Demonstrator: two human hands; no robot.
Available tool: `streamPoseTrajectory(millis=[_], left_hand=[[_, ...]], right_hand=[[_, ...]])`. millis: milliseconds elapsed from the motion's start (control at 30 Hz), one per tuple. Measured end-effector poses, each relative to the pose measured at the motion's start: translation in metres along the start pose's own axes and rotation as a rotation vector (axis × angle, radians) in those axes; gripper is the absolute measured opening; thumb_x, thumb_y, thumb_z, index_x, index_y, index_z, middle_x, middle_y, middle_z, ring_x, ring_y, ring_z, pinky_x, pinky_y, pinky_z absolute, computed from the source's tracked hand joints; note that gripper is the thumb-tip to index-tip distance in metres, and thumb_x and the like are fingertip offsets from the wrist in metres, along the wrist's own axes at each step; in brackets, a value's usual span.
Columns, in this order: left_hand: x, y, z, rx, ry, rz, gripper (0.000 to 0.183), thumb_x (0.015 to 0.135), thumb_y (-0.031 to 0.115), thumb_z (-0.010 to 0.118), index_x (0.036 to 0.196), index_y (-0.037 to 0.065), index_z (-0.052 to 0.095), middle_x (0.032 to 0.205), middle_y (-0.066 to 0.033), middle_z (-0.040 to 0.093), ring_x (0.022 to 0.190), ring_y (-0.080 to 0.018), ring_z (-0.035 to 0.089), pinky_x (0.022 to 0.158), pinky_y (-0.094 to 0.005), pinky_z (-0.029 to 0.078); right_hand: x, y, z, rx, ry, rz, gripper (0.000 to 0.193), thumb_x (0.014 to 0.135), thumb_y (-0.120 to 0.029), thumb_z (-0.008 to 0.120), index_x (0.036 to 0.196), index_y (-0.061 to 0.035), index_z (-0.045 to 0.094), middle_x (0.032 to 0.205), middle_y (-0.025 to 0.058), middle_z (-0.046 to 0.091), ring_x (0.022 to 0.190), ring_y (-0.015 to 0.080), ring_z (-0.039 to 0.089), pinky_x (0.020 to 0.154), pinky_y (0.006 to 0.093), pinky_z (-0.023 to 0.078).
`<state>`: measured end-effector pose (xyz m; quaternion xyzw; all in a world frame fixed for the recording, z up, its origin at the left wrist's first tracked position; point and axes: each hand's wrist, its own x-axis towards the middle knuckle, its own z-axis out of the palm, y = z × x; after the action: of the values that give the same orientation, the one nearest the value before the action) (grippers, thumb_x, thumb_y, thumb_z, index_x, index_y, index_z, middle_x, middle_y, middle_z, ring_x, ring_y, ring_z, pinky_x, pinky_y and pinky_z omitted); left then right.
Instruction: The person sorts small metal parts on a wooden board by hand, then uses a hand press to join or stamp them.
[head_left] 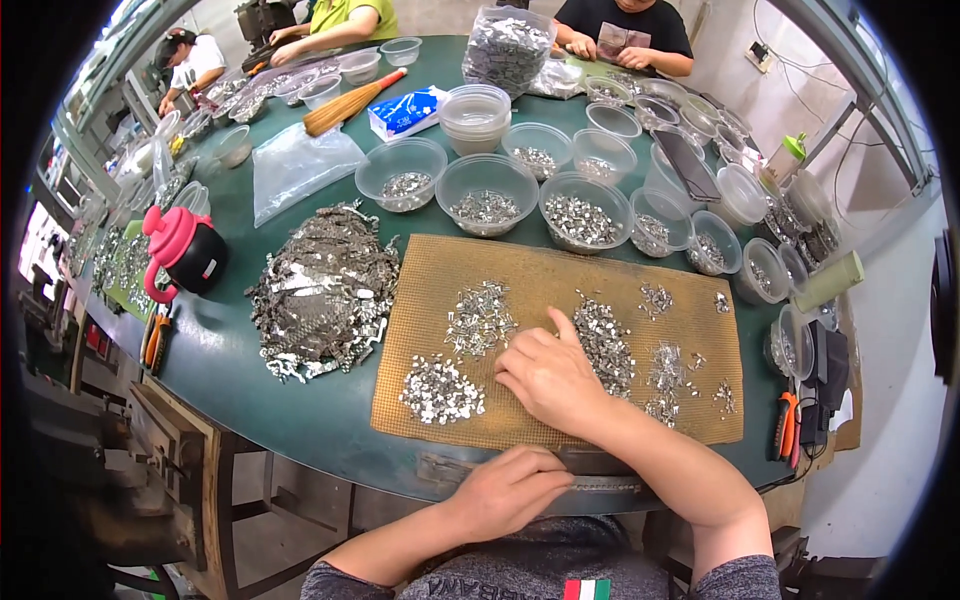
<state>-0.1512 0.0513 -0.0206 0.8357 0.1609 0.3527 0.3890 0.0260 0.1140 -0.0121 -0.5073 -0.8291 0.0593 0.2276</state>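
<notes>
My right hand [552,378] is over the tan textured mat [540,265], its fingers curled together between piles of tiny silvery metal pieces. Whatever its fingertips hold, if anything, is too small to make out. Left of it lie a pile of thin metal bits [481,318] and a pile of flat, shiny bits [441,390]. On its other side is a longer pile of small metal pieces [606,345]. Low at the table's front edge, my left hand [508,490] is closed, its fingertips at the end of a narrow toothed metal strip [610,488].
Clear plastic bowls [487,195] of metal parts line the mat's far side. Left of the mat sits a heap of grey metal strips [325,285], with a pink-lidded black mug [186,250] beyond. Orange-handled pliers [786,425] lie right. Co-workers sit across the green table [250,400].
</notes>
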Motion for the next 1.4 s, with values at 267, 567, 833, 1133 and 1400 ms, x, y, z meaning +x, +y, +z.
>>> streamPoseTrajectory(millis=[267, 567, 833, 1133, 1400], left_hand=[[0.015, -0.02, -0.058, 0.427, 0.148, -0.073, 0.017, 0.083, 0.005, 0.079, 0.099, 0.004, 0.073, 0.097, -0.0105, 0.068, 0.09, -0.0294, 0.066, 0.076, -0.0385, 0.054], [0.047, -0.057, -0.066, 0.736, -0.031, -0.111, 0.011, 0.083, 0.008, 0.075, 0.089, 0.005, 0.067, 0.091, -0.0109, 0.059, 0.091, -0.0318, 0.058, 0.081, -0.0422, 0.051], [0.051, -0.054, -0.056, 0.698, 0.028, -0.097, 0.012, 0.083, -0.001, 0.072, 0.088, 0.003, 0.062, 0.086, -0.0123, 0.06, 0.084, -0.0333, 0.059, 0.074, -0.0442, 0.049], [0.034, -0.026, -0.051, 0.411, 0.087, -0.192, 0.011, 0.089, 0.003, 0.074, 0.099, 0.002, 0.068, 0.086, -0.0118, 0.067, 0.08, -0.0308, 0.064, 0.07, -0.0392, 0.05], [0.019, -0.018, -0.038, 0.204, 0.13, -0.371, 0.01, 0.087, 0.005, 0.078, 0.092, 0.004, 0.069, 0.08, -0.0092, 0.064, 0.075, -0.0277, 0.062, 0.069, -0.0375, 0.05]], right_hand=[[-0.041, -0.003, -0.04, 0.068, -0.016, 0.066, 0.008, 0.092, -0.014, 0.073, 0.097, -0.0099, 0.069, 0.096, 0.0039, 0.068, 0.104, 0.0229, 0.066, 0.118, 0.0586, 0.032], [-0.109, -0.01, -0.088, 0.259, -0.079, 0.206, 0.009, 0.091, -0.011, 0.072, 0.098, -0.0094, 0.067, 0.103, 0.0061, 0.07, 0.11, 0.0246, 0.067, 0.115, 0.0543, 0.038], [-0.168, -0.027, -0.096, 0.247, -0.126, 0.322, 0.01, 0.092, -0.01, 0.072, 0.101, -0.0098, 0.066, 0.104, 0.005, 0.071, 0.113, 0.0232, 0.067, 0.114, 0.0539, 0.039], [-0.184, -0.039, -0.08, 0.12, 0.025, 0.348, 0.014, 0.089, -0.007, 0.075, 0.1, -0.0094, 0.068, 0.104, 0.0034, 0.072, 0.108, 0.0231, 0.071, 0.111, 0.0521, 0.044], [-0.184, -0.047, -0.078, -0.06, 0.056, 0.235, 0.016, 0.084, -0.005, 0.076, 0.099, -0.0064, 0.071, 0.108, 0.0061, 0.074, 0.105, 0.0247, 0.072, 0.108, 0.0496, 0.048]])
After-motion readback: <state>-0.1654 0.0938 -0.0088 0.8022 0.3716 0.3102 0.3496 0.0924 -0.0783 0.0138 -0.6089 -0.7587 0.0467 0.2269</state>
